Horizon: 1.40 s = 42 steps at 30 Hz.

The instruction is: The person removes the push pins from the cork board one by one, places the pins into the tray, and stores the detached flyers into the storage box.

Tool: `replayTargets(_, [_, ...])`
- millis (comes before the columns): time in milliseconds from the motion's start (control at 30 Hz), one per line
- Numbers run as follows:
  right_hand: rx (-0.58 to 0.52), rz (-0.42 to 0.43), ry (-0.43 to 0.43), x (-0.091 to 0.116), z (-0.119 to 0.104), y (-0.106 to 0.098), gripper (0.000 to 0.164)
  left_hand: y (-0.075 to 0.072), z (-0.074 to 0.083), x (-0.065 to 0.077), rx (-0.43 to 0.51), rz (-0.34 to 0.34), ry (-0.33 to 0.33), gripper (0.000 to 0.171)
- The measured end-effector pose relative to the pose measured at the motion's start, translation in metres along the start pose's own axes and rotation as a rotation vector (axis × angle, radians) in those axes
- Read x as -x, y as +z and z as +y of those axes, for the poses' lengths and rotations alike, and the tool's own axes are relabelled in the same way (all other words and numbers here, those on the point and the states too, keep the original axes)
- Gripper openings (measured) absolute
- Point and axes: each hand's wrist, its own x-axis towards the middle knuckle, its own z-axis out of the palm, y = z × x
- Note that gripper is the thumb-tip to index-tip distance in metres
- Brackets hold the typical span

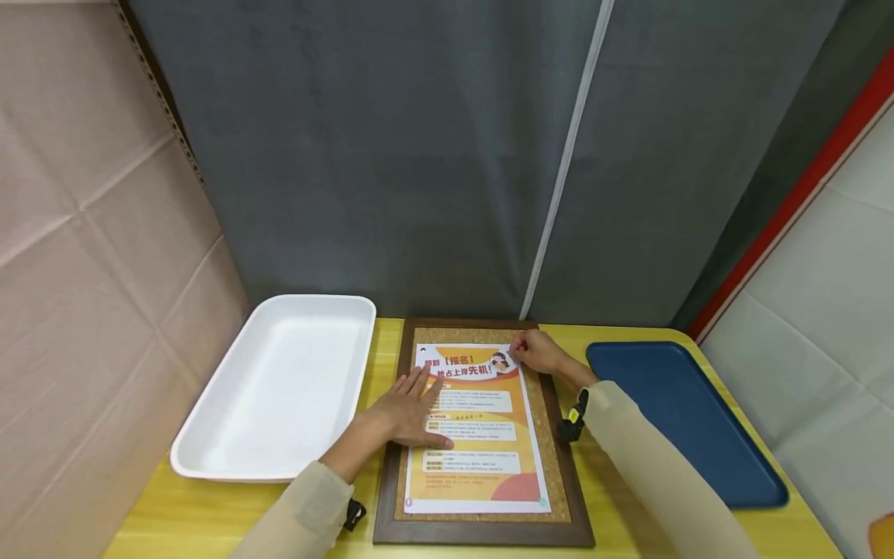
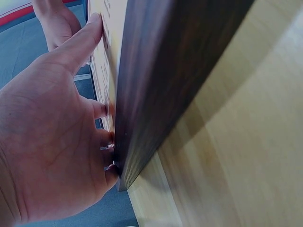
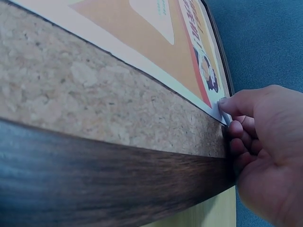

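Note:
A printed orange and white poster lies on a cork board with a dark brown wooden frame. My left hand rests on the poster's left side, fingers spread; the thumb and fingertips touch its surface in the left wrist view. At the poster's upper right corner is my right hand. Its thumb and forefinger pinch that corner in the right wrist view, the other fingers curled beneath. Whether a small pin is also between them, I cannot tell. A small dark dot marks the poster's upper left corner.
Left of the board stands a white tray, and a dark blue tray lies to its right. All stand on a yellow wood-grain table. Behind rises a grey curtain, with pale padded panels at both sides.

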Motion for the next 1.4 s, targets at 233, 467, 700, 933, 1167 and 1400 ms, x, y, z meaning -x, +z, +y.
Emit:
replayTargets(233, [-0.042, -0.002, 0.033, -0.001, 0.003, 0.0, 0.01, 0.0, -0.001, 0.0, 0.005, 0.003, 0.005, 0.119])
replayTargets(467, [-0.063, -0.006, 0.014, 0.001, 0.005, -0.003, 0.01, -0.001, 0.0, 0.0, 0.011, 0.001, 0.003, 0.119])
replayTargets(700, [-0.089, -0.012, 0.045, 0.004, 0.005, -0.007, 0.01, 0.0, 0.0, -0.001, 0.024, -0.007, 0.003, 0.12])
replayTargets(933, [-0.096, -0.025, -0.009, 0.008, 0.01, -0.012, 0.01, 0.0, 0.001, -0.001, 0.029, -0.001, 0.002, 0.119])
replayTargets(1167, [-0.108, -0.037, -0.035, 0.016, 0.014, -0.023, 0.01, 0.001, 0.002, -0.002, 0.031, -0.014, 0.001, 0.119])
replayTargets(1400, [-0.109, -0.051, -0.051, 0.023, 0.016, -0.035, 0.012, 0.001, 0.001, -0.002, 0.022, -0.013, 0.002, 0.119])
